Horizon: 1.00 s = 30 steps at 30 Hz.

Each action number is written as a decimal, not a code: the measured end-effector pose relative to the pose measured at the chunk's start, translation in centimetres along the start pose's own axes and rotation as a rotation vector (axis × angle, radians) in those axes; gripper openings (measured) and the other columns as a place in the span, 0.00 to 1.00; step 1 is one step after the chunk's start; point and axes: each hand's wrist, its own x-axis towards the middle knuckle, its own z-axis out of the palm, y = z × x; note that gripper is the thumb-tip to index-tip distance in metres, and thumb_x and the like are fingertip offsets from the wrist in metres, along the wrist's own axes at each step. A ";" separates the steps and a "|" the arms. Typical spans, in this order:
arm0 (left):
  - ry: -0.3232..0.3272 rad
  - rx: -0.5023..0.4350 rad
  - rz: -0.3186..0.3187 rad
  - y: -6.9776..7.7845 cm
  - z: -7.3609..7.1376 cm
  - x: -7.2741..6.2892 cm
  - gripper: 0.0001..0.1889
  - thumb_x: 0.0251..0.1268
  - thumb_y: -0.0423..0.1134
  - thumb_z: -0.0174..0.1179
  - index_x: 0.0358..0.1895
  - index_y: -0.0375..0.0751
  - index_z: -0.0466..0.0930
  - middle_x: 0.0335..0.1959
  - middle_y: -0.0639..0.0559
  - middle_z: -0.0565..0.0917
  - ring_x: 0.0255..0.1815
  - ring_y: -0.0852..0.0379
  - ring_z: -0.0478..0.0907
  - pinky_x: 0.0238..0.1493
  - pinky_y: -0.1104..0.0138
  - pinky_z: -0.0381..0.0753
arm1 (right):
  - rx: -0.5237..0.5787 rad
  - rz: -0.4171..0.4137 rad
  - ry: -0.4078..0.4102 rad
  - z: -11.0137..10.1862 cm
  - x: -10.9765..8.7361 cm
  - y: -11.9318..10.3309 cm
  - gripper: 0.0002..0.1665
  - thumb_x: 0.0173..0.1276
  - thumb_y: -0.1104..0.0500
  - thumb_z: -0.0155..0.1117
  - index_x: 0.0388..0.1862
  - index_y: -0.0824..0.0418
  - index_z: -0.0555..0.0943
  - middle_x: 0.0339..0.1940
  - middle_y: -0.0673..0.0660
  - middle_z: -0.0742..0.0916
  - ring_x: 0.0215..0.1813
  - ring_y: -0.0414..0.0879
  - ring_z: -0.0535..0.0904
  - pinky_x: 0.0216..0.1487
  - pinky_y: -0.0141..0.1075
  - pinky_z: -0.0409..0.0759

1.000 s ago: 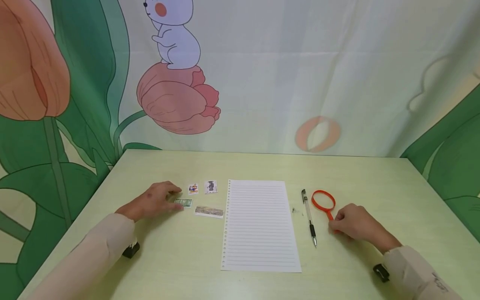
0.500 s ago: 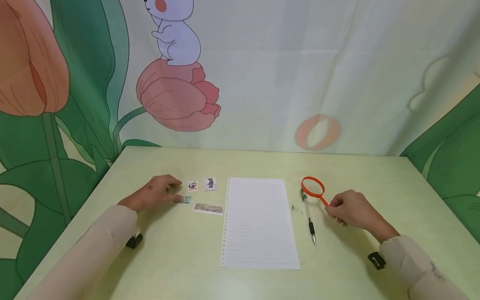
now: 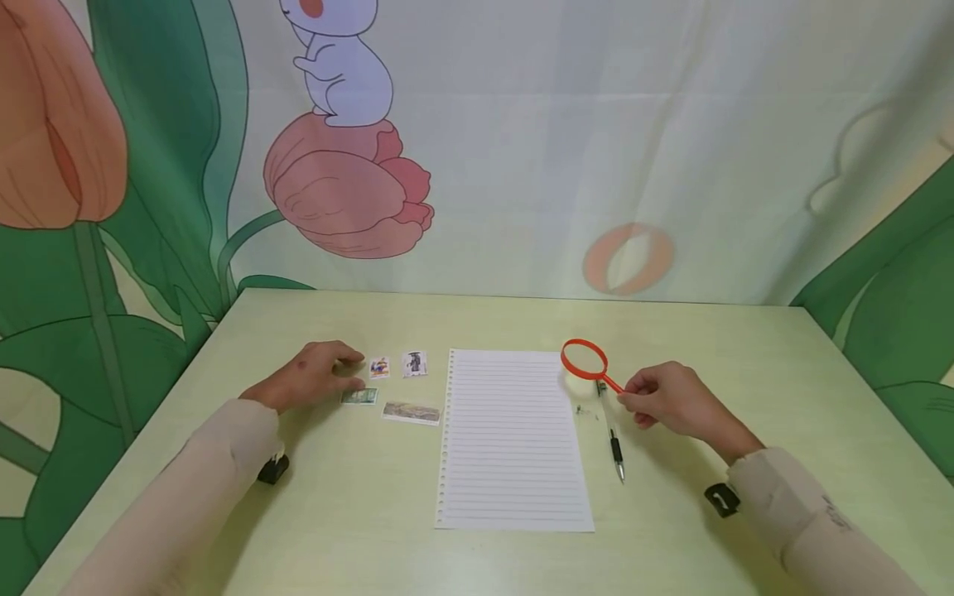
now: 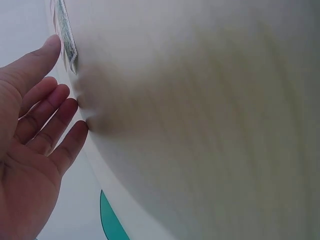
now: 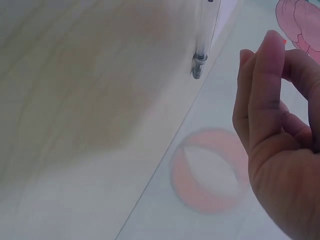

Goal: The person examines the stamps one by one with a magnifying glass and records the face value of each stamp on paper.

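My right hand pinches the handle of a red magnifying glass between thumb and fingers. Its round lens is raised over the pen's upper end and overlaps the right edge of the lined sheet. In the right wrist view, fingers and thumb meet at the tips, and only a speck of red shows there. My left hand rests on the table at the left with fingers relaxed, its thumb at a small green stamp. Close by lie a colourful stamp, a stamp with a dark figure and a long brownish stamp.
A clear pen with a black grip lies right of the sheet, beside tiny dark specks. The pale table ends at the back against a curtain printed with flowers and a white animal.
My right hand has lifted the magnifying glass off the table and carried it left, past the pen toward the sheet. My left hand has stayed by the green stamp.
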 end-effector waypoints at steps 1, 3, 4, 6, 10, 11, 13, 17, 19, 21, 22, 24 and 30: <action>-0.001 0.000 -0.004 0.0 0.0 0.1 0.29 0.65 0.42 0.69 0.65 0.31 0.74 0.64 0.36 0.76 0.67 0.37 0.68 0.68 0.44 0.66 | 0.006 0.001 -0.002 0.1 0.1 -0.1 0.09 0.68 0.63 0.67 0.36 0.71 0.83 0.26 0.56 0.85 0.28 0.45 0.83 0.35 0.40 0.86; -0.004 -0.001 -0.013 0.1 0.0 0.2 0.29 0.65 0.42 0.69 0.66 0.31 0.74 0.65 0.35 0.75 0.68 0.36 0.67 0.69 0.44 0.65 | 0.018 -0.008 -0.009 0.2 0.4 -0.3 0.09 0.68 0.64 0.67 0.37 0.72 0.83 0.26 0.58 0.86 0.28 0.45 0.84 0.35 0.40 0.86; -0.005 -0.001 -0.016 0.1 0.0 0.3 0.29 0.65 0.42 0.69 0.66 0.31 0.74 0.65 0.35 0.75 0.69 0.36 0.67 0.69 0.44 0.64 | 0.022 -0.014 -0.014 0.2 0.5 -0.4 0.09 0.68 0.64 0.66 0.37 0.72 0.83 0.26 0.58 0.86 0.28 0.45 0.84 0.36 0.41 0.86; -0.006 0.001 -0.018 0.1 -0.1 0.4 0.29 0.65 0.41 0.69 0.66 0.31 0.74 0.66 0.35 0.74 0.70 0.36 0.66 0.69 0.44 0.63 | 0.025 -0.027 -0.023 0.3 0.8 -0.6 0.08 0.68 0.65 0.66 0.38 0.73 0.83 0.27 0.59 0.86 0.28 0.46 0.84 0.36 0.42 0.86; -0.012 0.005 -0.004 0.1 -0.1 0.5 0.29 0.65 0.40 0.69 0.66 0.31 0.74 0.67 0.35 0.74 0.71 0.35 0.64 0.70 0.44 0.62 | 0.013 -0.050 -0.032 0.5 1.3 -1.2 0.08 0.68 0.65 0.65 0.39 0.72 0.83 0.27 0.59 0.86 0.28 0.45 0.84 0.37 0.41 0.86; -0.014 0.006 0.002 0.2 -0.1 0.6 0.28 0.65 0.40 0.69 0.65 0.30 0.75 0.67 0.35 0.74 0.71 0.35 0.65 0.70 0.44 0.62 | 0.012 -0.054 -0.032 0.5 1.4 -1.3 0.08 0.68 0.65 0.65 0.39 0.72 0.83 0.27 0.59 0.86 0.28 0.45 0.84 0.37 0.40 0.86; -0.020 0.006 0.015 0.1 -0.1 0.7 0.28 0.65 0.40 0.68 0.65 0.30 0.75 0.66 0.35 0.74 0.71 0.35 0.64 0.70 0.44 0.62 | 0.018 -0.065 -0.035 0.7 1.6 -1.6 0.08 0.68 0.65 0.66 0.39 0.72 0.83 0.27 0.60 0.86 0.28 0.45 0.83 0.36 0.39 0.86; -0.032 0.013 0.048 0.1 -0.2 0.7 0.25 0.66 0.39 0.67 0.64 0.31 0.77 0.66 0.36 0.75 0.71 0.35 0.64 0.70 0.43 0.61 | 0.039 -0.092 -0.047 1.2 2.2 -2.1 0.07 0.67 0.66 0.66 0.38 0.72 0.83 0.28 0.60 0.85 0.27 0.46 0.84 0.35 0.39 0.86; -0.037 0.022 0.058 0.1 -0.2 0.8 0.24 0.67 0.39 0.67 0.63 0.31 0.78 0.66 0.36 0.75 0.71 0.35 0.64 0.71 0.43 0.60 | 0.049 -0.116 -0.059 1.5 2.5 -2.4 0.06 0.66 0.67 0.66 0.38 0.72 0.83 0.27 0.59 0.85 0.26 0.47 0.84 0.35 0.40 0.86; -0.045 0.035 0.062 0.1 -0.1 1.0 0.24 0.67 0.39 0.67 0.62 0.32 0.79 0.66 0.36 0.74 0.71 0.34 0.63 0.71 0.42 0.59 | 0.050 -0.138 -0.070 1.8 2.7 -2.6 0.06 0.66 0.67 0.66 0.37 0.72 0.83 0.26 0.59 0.85 0.26 0.47 0.84 0.35 0.40 0.86; -0.047 0.043 0.061 0.1 -0.1 1.1 0.24 0.67 0.40 0.67 0.62 0.32 0.79 0.66 0.36 0.74 0.71 0.34 0.63 0.71 0.42 0.59 | 0.051 -0.149 -0.074 2.0 2.9 -2.8 0.06 0.66 0.67 0.66 0.37 0.72 0.83 0.26 0.58 0.85 0.26 0.47 0.83 0.35 0.39 0.86; -0.051 0.056 0.056 0.1 0.0 1.3 0.24 0.67 0.41 0.67 0.62 0.34 0.79 0.67 0.37 0.73 0.72 0.35 0.62 0.71 0.42 0.58 | 0.043 -0.169 -0.085 2.2 3.1 -3.2 0.06 0.66 0.67 0.67 0.37 0.72 0.83 0.26 0.59 0.86 0.26 0.46 0.83 0.35 0.39 0.86; -0.070 0.058 0.059 0.0 0.0 1.6 0.23 0.67 0.41 0.66 0.63 0.34 0.79 0.69 0.37 0.72 0.73 0.35 0.61 0.72 0.41 0.57 | 0.019 -0.181 -0.096 3.1 3.9 -4.4 0.04 0.66 0.67 0.68 0.35 0.69 0.84 0.26 0.57 0.86 0.26 0.44 0.82 0.35 0.39 0.85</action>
